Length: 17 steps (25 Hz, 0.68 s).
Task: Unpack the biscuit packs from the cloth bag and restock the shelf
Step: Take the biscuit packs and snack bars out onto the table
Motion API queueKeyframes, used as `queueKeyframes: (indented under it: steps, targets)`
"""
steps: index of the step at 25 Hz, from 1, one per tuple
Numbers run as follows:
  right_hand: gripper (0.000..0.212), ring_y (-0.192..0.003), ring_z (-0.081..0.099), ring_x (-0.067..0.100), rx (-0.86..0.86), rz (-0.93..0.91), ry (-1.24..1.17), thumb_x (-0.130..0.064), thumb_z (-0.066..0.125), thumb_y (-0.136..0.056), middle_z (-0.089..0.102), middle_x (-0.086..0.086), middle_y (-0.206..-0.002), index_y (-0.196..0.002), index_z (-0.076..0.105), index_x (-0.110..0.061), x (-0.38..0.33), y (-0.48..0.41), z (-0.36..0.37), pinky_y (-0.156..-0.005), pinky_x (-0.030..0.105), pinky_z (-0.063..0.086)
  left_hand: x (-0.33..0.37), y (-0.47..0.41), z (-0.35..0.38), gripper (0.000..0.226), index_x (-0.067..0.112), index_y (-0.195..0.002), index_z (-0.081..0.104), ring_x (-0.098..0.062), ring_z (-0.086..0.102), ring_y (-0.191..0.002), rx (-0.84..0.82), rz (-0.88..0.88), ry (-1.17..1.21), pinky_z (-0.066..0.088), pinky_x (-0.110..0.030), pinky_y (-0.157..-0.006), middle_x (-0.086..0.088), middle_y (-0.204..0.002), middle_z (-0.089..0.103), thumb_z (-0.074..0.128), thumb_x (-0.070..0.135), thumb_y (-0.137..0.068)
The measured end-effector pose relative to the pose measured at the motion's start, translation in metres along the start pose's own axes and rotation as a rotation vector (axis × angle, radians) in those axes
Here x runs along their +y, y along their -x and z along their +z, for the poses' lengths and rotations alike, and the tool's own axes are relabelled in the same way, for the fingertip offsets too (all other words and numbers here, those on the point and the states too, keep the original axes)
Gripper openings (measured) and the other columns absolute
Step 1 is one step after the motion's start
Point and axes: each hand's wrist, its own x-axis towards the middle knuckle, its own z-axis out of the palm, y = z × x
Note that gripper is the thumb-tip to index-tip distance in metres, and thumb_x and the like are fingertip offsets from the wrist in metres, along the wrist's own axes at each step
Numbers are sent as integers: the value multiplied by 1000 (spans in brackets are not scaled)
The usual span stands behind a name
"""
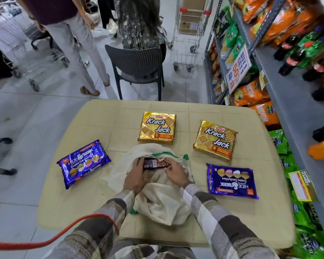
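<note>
Cream cloth bag point(163, 202) is lying on the surface point(120, 124), left hand point(136, 177) and right hand point(176, 173) gripping a dark biscuit pack point(155, 164) with curled fingers point(138, 163)

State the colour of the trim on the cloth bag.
Green trim on a cream cloth bag, head view.

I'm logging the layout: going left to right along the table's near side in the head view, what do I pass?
Left Hide & Seek pack, left hand, dark pack at the mouth of the cloth bag, right hand, right Hide & Seek pack.
</note>
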Motion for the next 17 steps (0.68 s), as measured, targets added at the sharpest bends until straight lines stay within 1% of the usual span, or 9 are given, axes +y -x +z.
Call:
queueKeyframes:
  steps: [1,2,4,5,7,9,12,14,17]
  targets:
    - [55,-106,63,29,-12,-3,30,-3,53,-92,69,17,-114,-146,46,-14,1,-4,-2,-92,32,48,1,-3,-1,67,14,-152,25,-29,42,-134,-8,-16,-4,45,-49,-104,-7,-153,30,55,22,-93]
    - [57,-114,59,30,-38,1,79,-6,53,-92,65,16,-121,-147,44,-17,2,-8,-3,-99,33,45,2,-7,-1,70,15,-153,23,-30,44,-134,-20,-29,-29,47,-49,-101,-6,-154,28,56,21,-92]
    - [63,-131,43,31,-64,19,231,-12,53,-91,49,15,-138,-151,37,-24,5,-17,-4,-114,40,33,4,-14,0,73,16,-153,22,-31,48,-130,-38,-41,-99,51,-48,-95,-4,-154,29,57,24,-90]
    - [65,-134,38,33,-57,17,316,-16,54,-91,44,14,-142,-151,34,-26,6,-20,-4,-116,42,30,5,-18,1,73,16,-152,25,-31,49,-128,-47,-40,-123,52,-47,-94,-4,-152,31,58,28,-89]
    - [64,-129,40,33,-4,-21,449,-19,55,-89,43,14,-139,-150,35,-26,8,-25,-3,-113,43,34,4,-24,3,68,16,-146,37,-29,49,-127,-59,-30,-139,51,-45,-93,-3,-146,40,59,40,-87]
    - [62,-124,41,31,64,-74,510,-19,58,-88,44,13,-134,-146,38,-26,14,-32,-1,-108,39,38,5,-29,7,65,18,-138,47,-28,51,-123,-41,-21,-162,52,-44,-90,-3,-138,45,59,52,-84]
    - [63,-127,42,30,89,-105,502,-15,61,-85,46,10,-135,-143,39,-27,25,-41,0,-109,38,38,7,-35,14,68,20,-131,51,-26,55,-113,-14,-4,-274,56,-45,-79,0,-132,43,60,65,-81]
    - [65,-127,44,28,76,-128,494,-16,65,-84,51,6,-137,-143,38,-28,33,-44,2,-111,39,38,8,-39,18,68,20,-130,52,-27,57,-108,-10,9,-316,57,-46,-77,-2,-128,42,60,67,-80]
    - [61,-124,46,26,131,-157,537,-26,70,-83,51,5,-132,-137,42,-27,40,-43,7,-109,39,40,10,-37,22,63,23,-128,56,-26,57,-106,15,9,-323,55,-43,-77,-3,-126,43,60,65,-82]
